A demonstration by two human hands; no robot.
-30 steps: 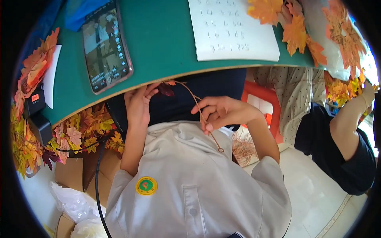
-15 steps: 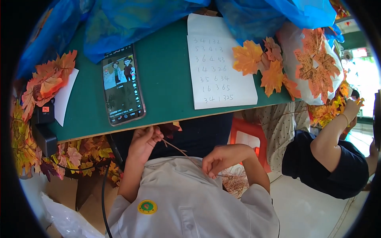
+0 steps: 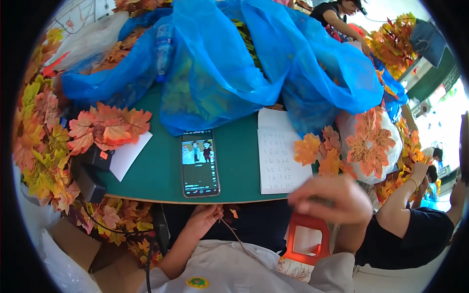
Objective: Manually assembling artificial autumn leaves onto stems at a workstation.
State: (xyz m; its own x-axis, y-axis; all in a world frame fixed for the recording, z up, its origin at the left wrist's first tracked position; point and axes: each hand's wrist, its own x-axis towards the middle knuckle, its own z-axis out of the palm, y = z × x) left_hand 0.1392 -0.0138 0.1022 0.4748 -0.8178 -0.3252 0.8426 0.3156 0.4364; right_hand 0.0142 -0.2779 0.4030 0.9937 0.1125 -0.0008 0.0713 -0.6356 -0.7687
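Just below the table's front edge, my left hand (image 3: 204, 219) is closed in a pinch on a thin brown stem (image 3: 231, 231). The stem slants down to the right across the light grey shirt. A small patch of orange leaf (image 3: 234, 214) shows beside those fingers against dark cloth; whether it joins the stem is hidden. My right hand (image 3: 337, 198) is raised at the right front of the table, near the handwritten sheet (image 3: 283, 156) and some orange artificial maple leaves (image 3: 330, 161). Motion smears its fingers, and nothing can be made out in them.
On the green table (image 3: 238, 161) lie a lit phone (image 3: 200, 166), a white card (image 3: 131, 156) and black boxes (image 3: 90, 180). Blue plastic bags (image 3: 210, 63) fill the back, with a bottle (image 3: 164, 49). A red stool (image 3: 307, 239) stands below. A co-worker (image 3: 410, 229) sits at right, another behind.
My right hand has left the stem's lower end and risen rightward to the table edge. My left hand still pinches the stem. The view has tilted up, showing more bags and another person.
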